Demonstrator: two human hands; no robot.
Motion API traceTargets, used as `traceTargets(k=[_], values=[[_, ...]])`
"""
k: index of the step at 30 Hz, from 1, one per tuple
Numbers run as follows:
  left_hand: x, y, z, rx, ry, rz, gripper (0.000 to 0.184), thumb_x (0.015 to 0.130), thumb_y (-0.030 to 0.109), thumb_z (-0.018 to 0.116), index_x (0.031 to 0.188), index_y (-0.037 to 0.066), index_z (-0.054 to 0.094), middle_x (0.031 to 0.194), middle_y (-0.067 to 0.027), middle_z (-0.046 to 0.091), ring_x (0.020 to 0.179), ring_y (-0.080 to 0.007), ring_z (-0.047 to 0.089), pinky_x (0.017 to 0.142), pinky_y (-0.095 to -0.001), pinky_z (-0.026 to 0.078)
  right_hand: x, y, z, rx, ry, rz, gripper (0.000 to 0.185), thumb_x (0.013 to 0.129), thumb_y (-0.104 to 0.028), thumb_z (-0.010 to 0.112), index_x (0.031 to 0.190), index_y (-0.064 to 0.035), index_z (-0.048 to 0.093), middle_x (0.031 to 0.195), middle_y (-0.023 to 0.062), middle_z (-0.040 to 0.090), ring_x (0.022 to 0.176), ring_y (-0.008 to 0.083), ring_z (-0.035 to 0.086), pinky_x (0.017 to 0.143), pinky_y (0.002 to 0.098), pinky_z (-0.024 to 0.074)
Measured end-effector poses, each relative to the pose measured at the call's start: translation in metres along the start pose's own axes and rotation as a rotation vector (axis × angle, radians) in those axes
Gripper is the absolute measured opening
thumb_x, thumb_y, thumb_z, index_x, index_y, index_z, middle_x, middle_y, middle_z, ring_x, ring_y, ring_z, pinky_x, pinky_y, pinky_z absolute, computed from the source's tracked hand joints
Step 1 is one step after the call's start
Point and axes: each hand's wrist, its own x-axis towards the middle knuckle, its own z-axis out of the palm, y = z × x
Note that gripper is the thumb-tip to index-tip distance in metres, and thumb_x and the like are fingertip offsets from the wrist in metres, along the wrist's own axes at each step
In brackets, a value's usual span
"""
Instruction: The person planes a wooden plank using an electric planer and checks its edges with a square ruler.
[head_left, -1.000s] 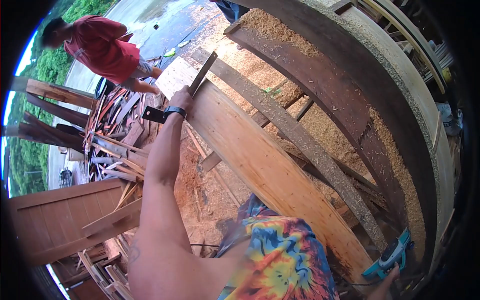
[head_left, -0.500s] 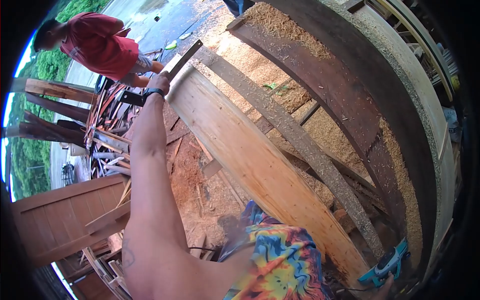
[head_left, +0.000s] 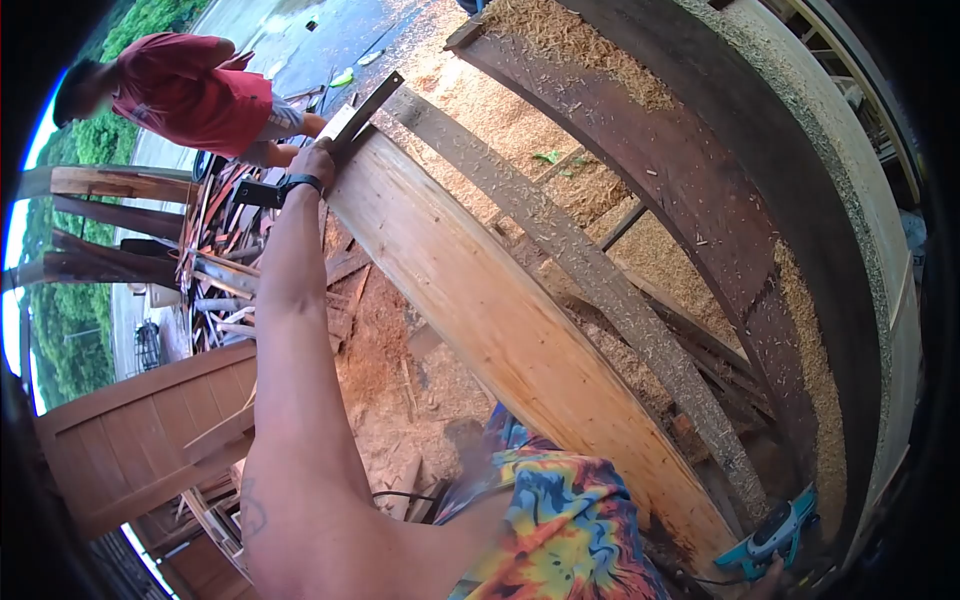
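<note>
My left hand [head_left: 315, 165] reaches to the far end of a long pale wooden board [head_left: 470, 290]. Its fingers are closed around a dark flat metal bar [head_left: 375, 105] with a hole near its tip, like a ruler or square blade; it slants over the board's end. A dark strap and a black block [head_left: 258, 193] are at my left wrist. Low on the right, my right hand [head_left: 768, 580], partly cut off by the frame edge, grips a teal electric planer [head_left: 775, 535] beside the board's near end.
A person in a red shirt [head_left: 190, 95] stands beyond the scrap wood pile [head_left: 215, 260]. A narrow beam [head_left: 590, 265] runs beside the board. Dark curved timbers [head_left: 680, 200] covered in shavings lie right. A panelled wooden door [head_left: 150, 430] is at left; a cord [head_left: 405, 494] lies near my body.
My left hand and the metal bar have shifted slightly left and closer to the board's end. The person in red has moved slightly left. The planer stays nearly in place.
</note>
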Motion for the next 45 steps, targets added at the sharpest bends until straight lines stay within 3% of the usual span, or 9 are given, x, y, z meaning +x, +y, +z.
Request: traceTargets(k=[9,10,19,24,28,32,36,39,45], values=[[0.029,-0.017,0.031,0.019,0.064,0.130,0.053,0.084,0.008,0.046,0.136,0.018,0.054,0.129,-0.0233,0.059,0.119,-0.0371,0.058,0.103,-0.0423,0.043,0.005,0.012,-0.007,0.101,-0.072,-0.028,0.023,0.085,-0.025,0.074,0.083,-0.0045,0.064,0.064,0.0017,0.056,0.050,0.0141,0.051,0.045,0.0296,0.0432],[0.012,-0.005,0.024,-0.020,0.057,0.153,0.042,0.081,0.006,0.048,0.119,0.012,0.063,0.123,-0.0192,0.063,0.116,-0.0355,0.060,0.098,-0.0404,0.046,0.009,0.016,-0.010,0.124,-0.104,-0.033,0.023,0.085,-0.024,0.074,0.083,-0.0045,0.064,0.064,0.0016,0.056,0.050,0.0140,0.051,0.045,0.0295,0.0432],[-0.123,0.044,0.069,-0.091,0.089,0.323,0.048,0.080,0.005,0.043,0.124,0.009,0.061,0.116,-0.0246,0.064,0.110,-0.0395,0.061,0.096,-0.0448,0.047,0.021,0.032,-0.020,0.384,-0.294,-0.172,0.020,0.091,-0.023,0.069,0.082,-0.0092,0.059,0.066,-0.0008,0.053,0.053,0.0132,0.050,0.047,0.0321,0.0403],[-0.207,0.040,0.107,-0.266,0.085,0.422,0.023,0.086,0.016,0.057,0.104,0.002,0.062,0.097,-0.0244,0.068,0.095,-0.0422,0.064,0.084,-0.0481,0.051,-0.022,0.022,-0.032,0.509,-0.470,-0.162,0.017,0.093,-0.026,0.067,0.088,-0.0120,0.059,0.068,-0.0030,0.051,0.057,0.0117,0.049,0.050,0.0300,0.0410],[-0.286,0.015,0.135,-0.514,-0.038,0.284,0.019,0.088,0.012,0.063,0.104,0.002,0.063,0.096,-0.0245,0.067,0.092,-0.0404,0.064,0.079,-0.0445,0.050,-0.011,0.029,-0.033,0.634,-0.657,-0.183,0.021,0.092,-0.032,0.067,0.101,-0.0135,0.062,0.069,-0.0031,0.050,0.060,0.0113,0.048,0.054,0.0293,0.0415],[-0.354,-0.026,0.205,-0.923,-0.018,0.215,0.022,0.091,0.011,0.062,0.109,0.000,0.063,0.095,-0.0165,0.070,0.090,-0.0264,0.066,0.081,-0.0366,0.050,-0.015,0.030,-0.037,0.677,-0.780,-0.196,0.033,0.092,-0.032,0.067,0.118,-0.0133,0.059,0.069,-0.0042,0.046,0.058,0.0102,0.045,0.053,0.0284,0.0399],[-0.413,-0.053,0.265,-1.150,-0.106,0.054,0.022,0.091,0.012,0.063,0.107,-0.002,0.064,0.094,-0.0095,0.069,0.088,-0.0165,0.064,0.079,-0.0319,0.050,-0.021,0.022,-0.040,0.571,-0.764,-0.242,0.027,0.092,-0.031,0.068,0.112,-0.0134,0.061,0.067,-0.0056,0.044,0.055,0.0084,0.043,0.051,0.0268,0.0385],[-0.447,-0.064,0.282,-0.898,-0.260,-0.186,0.020,0.090,0.011,0.065,0.106,-0.001,0.065,0.094,-0.0090,0.069,0.086,-0.0157,0.064,0.077,-0.0310,0.050,-0.067,0.010,-0.031,0.610,-0.776,-0.320,0.019,0.093,-0.028,0.067,0.104,-0.0134,0.062,0.065,-0.0054,0.043,0.054,0.0083,0.043,0.049,0.0272,0.0393],[-0.497,-0.102,0.374,-0.960,-0.325,-0.272,0.020,0.088,0.013,0.068,0.102,-0.001,0.066,0.084,-0.0092,0.068,0.077,-0.0186,0.063,0.071,-0.0356,0.051,-0.224,-0.006,-0.041,0.756,-0.975,-0.438,0.041,0.097,-0.040,0.058,0.122,-0.0076,0.055,0.068,-0.0026,0.047,0.052,0.0085,0.045,0.048,0.0260,0.0401]])
